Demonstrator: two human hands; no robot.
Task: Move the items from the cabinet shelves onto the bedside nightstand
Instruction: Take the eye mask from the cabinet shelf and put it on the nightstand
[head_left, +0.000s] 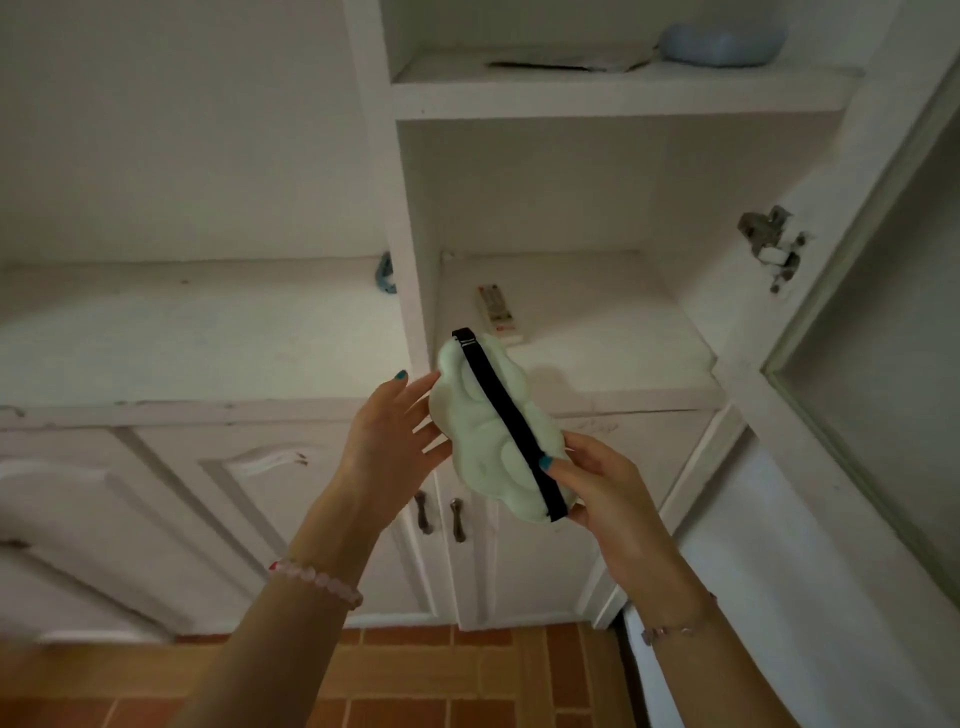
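Pinching the near end of the pale green eye mask (475, 436), black strap (506, 410) uppermost, the right hand (608, 488) holds it in the air before the cabinet (379, 156). The left hand (387, 431) is spread, fingertips (427, 383) at the mask's left edge. A remote control (496, 306) lies on the lower shelf (597, 332) behind.

Two hands up, live. Left forearm (291, 639) bare to bottom edge of view; right forearm (691, 670) likewise.

Left hand (387, 431): glossy teal polish on thumbnail (400, 374). At left wrist, bead bracelet (317, 579): round pale pink beads, single strand, small red bit at one end.

Right hand (608, 493): same teal polish on fingernail (545, 462). At right wrist, chain bracelet (675, 631): thin, silvery, few small pale pieces strung along it, too small to tell stones from charms.
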